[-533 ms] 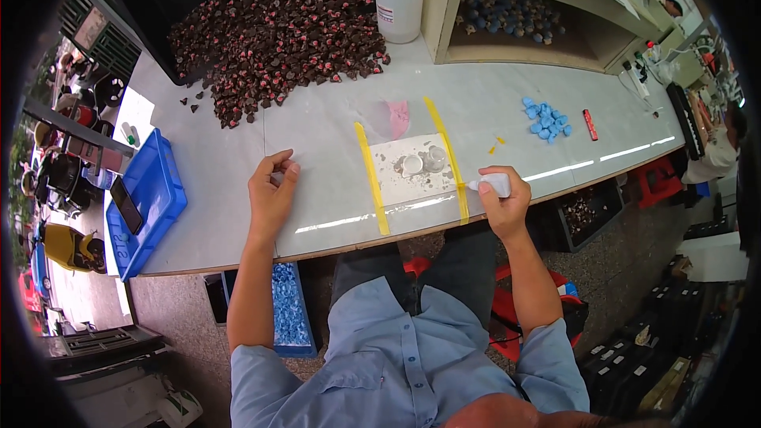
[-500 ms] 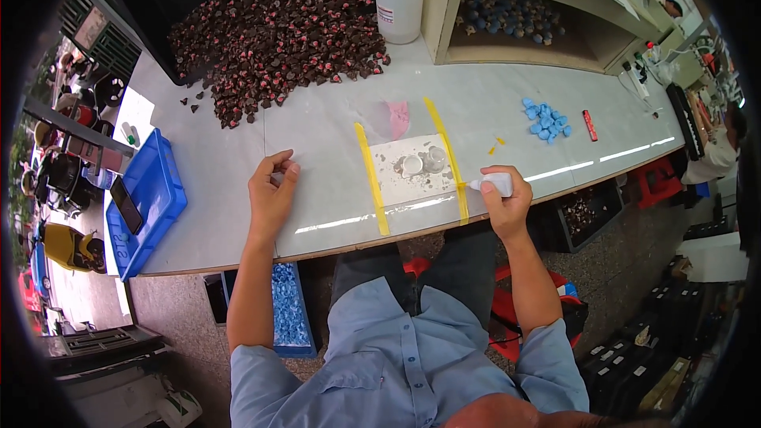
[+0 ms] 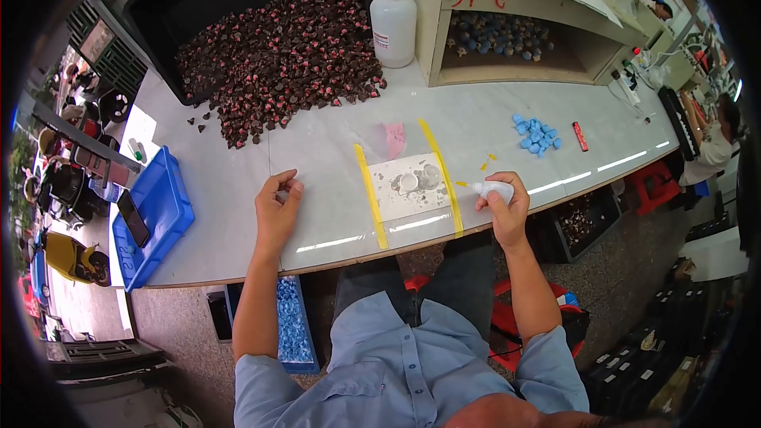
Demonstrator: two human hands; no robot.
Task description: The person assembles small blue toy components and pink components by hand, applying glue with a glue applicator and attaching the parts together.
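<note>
My right hand [image 3: 507, 210] is closed round a small white squeeze bottle [image 3: 496, 190]. The bottle lies nearly sideways in my grip, its thin yellow tip pointing left at the right-hand strip of yellow tape [image 3: 441, 158]. To its left, a stained white card [image 3: 416, 200] lies between two tape strips. On the card sit a small round white cap [image 3: 407, 182] and a clear round shape [image 3: 429, 177]. My left hand [image 3: 277, 214] hovers at the near left of the table, fingers loosely curled, thumb apart, nothing visible in it.
A black bin [image 3: 170, 83] spills dark-and-pink pieces [image 3: 285, 55] onto the table. Beside it stand a large white bottle [image 3: 392, 28] and a wooden cubby [image 3: 515, 71]. Small blue pieces [image 3: 537, 135] and a red stick-like item [image 3: 580, 136] lie right; a blue tray [image 3: 170, 226] is left.
The whole view has shifted, so the table appears lower in the picture. My right hand has drawn the bottle slightly right of the tape. My left hand stays about where it was.
</note>
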